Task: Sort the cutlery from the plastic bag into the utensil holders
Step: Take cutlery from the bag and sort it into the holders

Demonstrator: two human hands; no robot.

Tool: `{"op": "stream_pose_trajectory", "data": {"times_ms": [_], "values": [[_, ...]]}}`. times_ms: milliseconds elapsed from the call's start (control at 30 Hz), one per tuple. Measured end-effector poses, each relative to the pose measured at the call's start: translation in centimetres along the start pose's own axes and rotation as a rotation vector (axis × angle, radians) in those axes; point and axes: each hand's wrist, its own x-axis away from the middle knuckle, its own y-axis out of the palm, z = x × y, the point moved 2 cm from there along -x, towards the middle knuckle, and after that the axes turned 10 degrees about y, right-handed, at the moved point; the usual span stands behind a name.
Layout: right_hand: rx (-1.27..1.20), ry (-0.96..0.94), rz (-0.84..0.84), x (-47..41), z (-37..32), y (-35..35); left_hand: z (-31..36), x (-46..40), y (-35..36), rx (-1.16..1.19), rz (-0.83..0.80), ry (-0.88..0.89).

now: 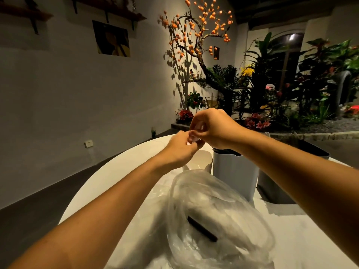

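A crumpled clear plastic bag (217, 216) slumps on the white round table (120, 171) nearest my lens, lying below and between the two outstretched forearms, with one dark, stick-like piece (202, 229) showing through its folds; I take it for a cutlery handle, though the film blurs it too much to name. Beyond the bag, past the wrists, I see the left hand (181, 146) and the right hand (211, 127) meeting in mid-air, fingertips together, both pinching a small pale, translucent item (194, 135) that I cannot identify with confidence; it may be a clear plastic utensil or a scrap of wrapping. Directly beneath the hands stands a low white utensil holder (202, 160) with its mouth open upward, and just under the right wrist a taller white holder (236, 173) shows dark contents (226, 151) at its rim, which I read as pieces already dropped in. A darker container (272, 183) sits behind the right forearm, mostly hidden. From my remote seat I judge the sorting to be under way but far from finished: at least one holder seems stocked, one item is in hand over the holders, and the bag holds at least the dark piece, perhaps more beneath the crumpled plastic. A lit corner of potted plants (291, 84) and an orange-blossomed tree (202, 35) fills the room beyond the hands.
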Motion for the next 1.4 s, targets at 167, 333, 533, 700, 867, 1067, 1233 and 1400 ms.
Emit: {"op": "stream_pose_trajectory", "data": {"times_ms": [167,333,533,700,867,1067,1233,1400], "values": [[0.171,0.005,-0.063,-1.3,-0.2,1.4,-2.4,-0.7,-0.7,0.118,0.061,-0.026],[0.278,0.036,-0.188,-2.2,-0.2,2.6,-4.3,-1.7,-0.2,0.087,0.073,-0.121],[0.41,0.025,-0.186,-3.4,0.3,3.6,-6.5,-3.3,1.3,0.101,0.111,-0.176],[0.472,0.032,-0.243,-3.7,1.0,5.1,-8.3,-3.5,2.1,-0.04,0.079,-0.197],[0.553,0.029,-0.296,-4.0,1.3,6.5,-9.5,-3.3,2.9,-0.15,0.063,-0.281],[0.645,0.024,-0.341,-4.1,1.1,7.5,-9.4,-2.9,3.1,-0.098,0.028,-0.245],[0.7,-0.002,-0.4,-3.3,0.9,8.2,-9.1,-2.2,1.9,0.009,-0.003,-0.196],[0.782,0.04,-0.475,-3.4,1.0,9.0,-9.4,-1.5,0.9,0.023,-0.024,-0.18]]}}
